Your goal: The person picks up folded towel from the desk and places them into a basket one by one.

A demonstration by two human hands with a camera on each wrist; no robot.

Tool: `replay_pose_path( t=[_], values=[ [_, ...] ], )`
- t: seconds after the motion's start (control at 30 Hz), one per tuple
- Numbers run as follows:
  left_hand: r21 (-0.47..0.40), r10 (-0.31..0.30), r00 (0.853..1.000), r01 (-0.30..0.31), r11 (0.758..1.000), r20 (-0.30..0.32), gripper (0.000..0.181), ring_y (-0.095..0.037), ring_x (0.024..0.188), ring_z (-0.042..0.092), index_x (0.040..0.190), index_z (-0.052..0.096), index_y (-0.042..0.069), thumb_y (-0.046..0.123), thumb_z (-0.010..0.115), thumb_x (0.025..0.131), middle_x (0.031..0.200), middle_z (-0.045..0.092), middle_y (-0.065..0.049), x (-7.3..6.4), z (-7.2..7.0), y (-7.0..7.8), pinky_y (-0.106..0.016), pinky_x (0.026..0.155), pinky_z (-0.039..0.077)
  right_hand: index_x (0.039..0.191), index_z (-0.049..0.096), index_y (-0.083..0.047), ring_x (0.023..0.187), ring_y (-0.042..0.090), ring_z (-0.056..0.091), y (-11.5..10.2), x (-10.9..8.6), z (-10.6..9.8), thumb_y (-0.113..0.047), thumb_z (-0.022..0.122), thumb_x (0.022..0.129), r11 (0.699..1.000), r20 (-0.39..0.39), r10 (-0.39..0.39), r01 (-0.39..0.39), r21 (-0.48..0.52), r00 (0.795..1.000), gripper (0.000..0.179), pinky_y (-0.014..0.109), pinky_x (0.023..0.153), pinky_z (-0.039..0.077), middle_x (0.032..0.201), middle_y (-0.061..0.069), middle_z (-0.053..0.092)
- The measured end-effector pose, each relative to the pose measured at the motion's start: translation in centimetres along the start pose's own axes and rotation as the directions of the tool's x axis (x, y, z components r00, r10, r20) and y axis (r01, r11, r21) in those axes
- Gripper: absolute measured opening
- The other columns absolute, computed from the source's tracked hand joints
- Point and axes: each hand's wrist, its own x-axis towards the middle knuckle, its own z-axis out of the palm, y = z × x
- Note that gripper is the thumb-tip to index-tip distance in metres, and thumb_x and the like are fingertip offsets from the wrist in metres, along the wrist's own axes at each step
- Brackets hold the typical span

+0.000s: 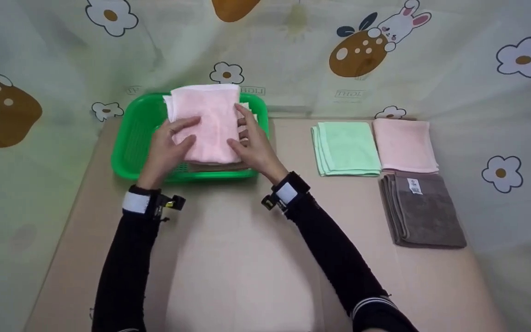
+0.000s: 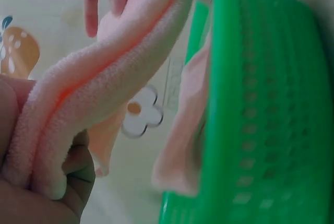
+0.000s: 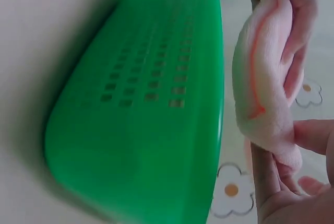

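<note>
A folded pink towel (image 1: 208, 122) is held over the green basket (image 1: 122, 154) by both hands. My left hand (image 1: 162, 150) grips its left side, thumb on top and fingers curled underneath, as the left wrist view shows. On the right side my right hand (image 1: 258, 143) pinches the towel between thumb and fingers. The right wrist view shows the towel's folded layers (image 3: 266, 72) raised above the basket rim. Another pink cloth (image 2: 182, 135) pokes over the rim in the left wrist view. Beneath the held towel, a brownish cloth (image 1: 215, 167) shows in part, the rest hidden.
To the right on the table (image 1: 242, 258) lie a folded light green towel (image 1: 348, 148), a folded pink towel (image 1: 406, 145) and a folded grey-brown towel (image 1: 429, 212) with a white label. A patterned curtain (image 1: 288, 60) hangs close behind the basket.
</note>
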Motion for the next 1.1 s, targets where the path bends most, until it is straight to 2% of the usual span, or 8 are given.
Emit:
replay_pose_path(
  t=[0.17,0.33,0.53,0.67,0.83,0.97,1.03,1.1],
  values=[
    [0.200,-0.099,0.994,0.107,0.974,-0.050,0.041,-0.034,0.143,0.048,0.138,0.066,0.008,-0.001,0.057,0.099,0.153,0.052,-0.015,0.0,-3.3,-0.5,-0.052,0.107,0.050,0.157,0.042,-0.013,0.116,0.018,0.060,-1.1,0.9,4.0,-0.007,0.065,0.100,0.985,0.091,-0.042,0.057,-0.165,0.995,0.061,0.018,0.096,0.053,0.142,0.012,0.049],
    [0.441,-0.134,0.987,0.158,0.883,-0.085,0.041,-0.046,0.131,0.054,0.140,0.063,0.005,-0.001,0.054,0.100,0.151,0.050,-0.024,-0.3,-4.9,-1.9,-0.060,0.099,0.051,0.159,0.041,-0.012,0.122,0.014,0.055,-1.1,1.9,7.8,-0.007,0.060,0.103,0.944,0.157,-0.046,0.095,-0.316,0.986,0.059,0.016,0.105,0.044,0.148,0.011,0.047],
    [0.570,-0.238,0.969,0.230,0.789,-0.063,0.044,-0.047,0.115,0.057,0.146,0.057,0.004,0.001,0.053,0.102,0.146,0.050,-0.028,-0.6,-5.0,-4.5,-0.061,0.095,0.049,0.160,0.039,-0.017,0.127,0.010,0.054,-0.6,2.6,10.3,-0.008,0.057,0.105,0.893,0.249,0.036,0.081,-0.443,0.968,0.059,0.018,0.114,0.041,0.157,0.008,0.042],
    [0.583,-0.289,0.956,0.267,0.767,-0.058,0.046,-0.046,0.111,0.057,0.149,0.054,0.007,0.002,0.051,0.103,0.146,0.050,-0.026,-0.4,-5.1,-5.4,-0.058,0.091,0.050,0.160,0.041,-0.018,0.135,0.011,0.053,-0.6,3.2,10.8,-0.011,0.055,0.106,0.823,0.284,0.063,0.111,-0.557,0.957,0.056,0.021,0.116,0.039,0.159,0.007,0.045],
    [0.590,-0.335,0.941,0.300,0.750,-0.053,0.048,-0.047,0.110,0.058,0.149,0.053,0.004,-0.001,0.053,0.101,0.142,0.053,-0.027,-0.1,-5.5,-6.4,-0.059,0.090,0.050,0.157,0.047,-0.021,0.143,0.016,0.047,-0.4,3.5,11.0,-0.022,0.045,0.109,0.681,0.353,0.088,0.202,-0.704,0.931,0.048,0.026,0.120,0.036,0.160,0.002,0.048],
    [0.669,-0.359,0.930,0.220,0.710,0.075,0.047,-0.050,0.111,0.059,0.142,0.057,-0.003,-0.005,0.058,0.095,0.137,0.055,-0.032,0.2,-5.9,-7.4,-0.063,0.090,0.049,0.150,0.056,-0.025,0.139,0.018,0.049,0.0,3.3,11.2,-0.027,0.042,0.109,0.594,0.390,0.100,0.259,-0.761,0.915,0.044,0.030,0.116,0.040,0.158,-0.003,0.051],
    [0.703,-0.377,0.908,0.149,0.696,0.181,0.043,-0.050,0.108,0.059,0.135,0.058,-0.007,-0.006,0.058,0.092,0.130,0.057,-0.034,0.6,-6.0,-7.7,-0.063,0.088,0.049,0.147,0.060,-0.025,0.138,0.019,0.050,0.1,3.2,11.3,-0.027,0.042,0.109,0.578,0.392,0.099,0.268,-0.771,0.914,0.042,0.030,0.113,0.041,0.157,-0.003,0.053],
    [0.710,-0.395,0.875,0.089,0.699,0.280,0.044,-0.051,0.113,0.057,0.133,0.057,-0.011,-0.008,0.056,0.089,0.131,0.056,-0.037,1.2,-6.3,-7.9,-0.064,0.094,0.048,0.144,0.063,-0.024,0.136,0.018,0.051,0.3,3.3,11.5,-0.028,0.044,0.109,0.586,0.386,0.096,0.262,-0.767,0.917,0.041,0.030,0.112,0.042,0.155,-0.003,0.054]
  ],
)
